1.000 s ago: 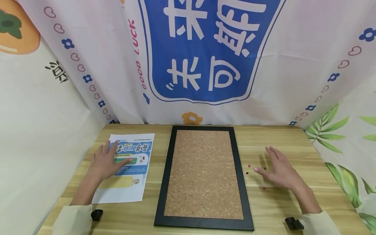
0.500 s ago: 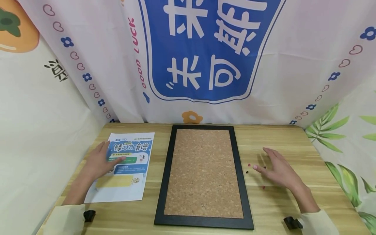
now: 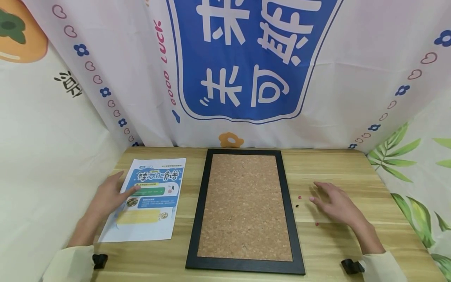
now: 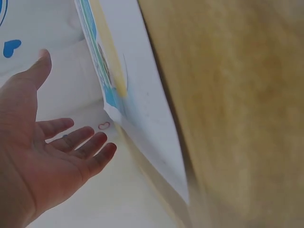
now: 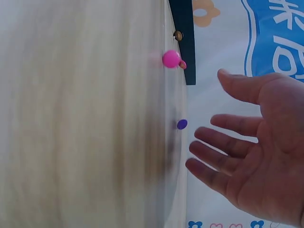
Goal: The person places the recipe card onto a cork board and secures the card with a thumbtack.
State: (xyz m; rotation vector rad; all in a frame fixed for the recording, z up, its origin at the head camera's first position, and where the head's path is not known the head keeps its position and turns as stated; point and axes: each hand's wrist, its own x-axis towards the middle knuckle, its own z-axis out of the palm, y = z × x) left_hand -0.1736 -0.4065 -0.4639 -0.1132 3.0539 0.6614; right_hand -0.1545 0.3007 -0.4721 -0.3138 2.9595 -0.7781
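My left hand [image 3: 105, 197] hovers with spread fingers over the left edge of a printed sheet [image 3: 151, 203] that has blue, green and yellow panels. In the left wrist view the left hand [image 4: 57, 152] holds nothing, and the paper [image 4: 147, 109] lies beside its fingertips. A cork board [image 3: 244, 207] in a black frame lies flat at the middle of the table. To its right, my right hand [image 3: 336, 205] is held palm down over a few thumbtacks. The right wrist view shows a pink thumbtack [image 5: 171, 59], a purple thumbtack [image 5: 182, 124] and the right hand [image 5: 270, 147] with relaxed, separated fingers.
The wooden table [image 3: 331, 164] runs back to a white printed curtain [image 3: 359, 78] with a large blue panel. Another white cloth [image 3: 42, 156] hangs along the left side, and leaf-patterned cloth [image 3: 415, 215] stands on the right. Each sleeve carries a black wrist device [image 3: 352, 267].
My left hand has drawn back to the left and toward me, uncovering more of the printed sheet. The right hand has shifted slightly, its thumb now farther from the board. Sheet and board stay put.
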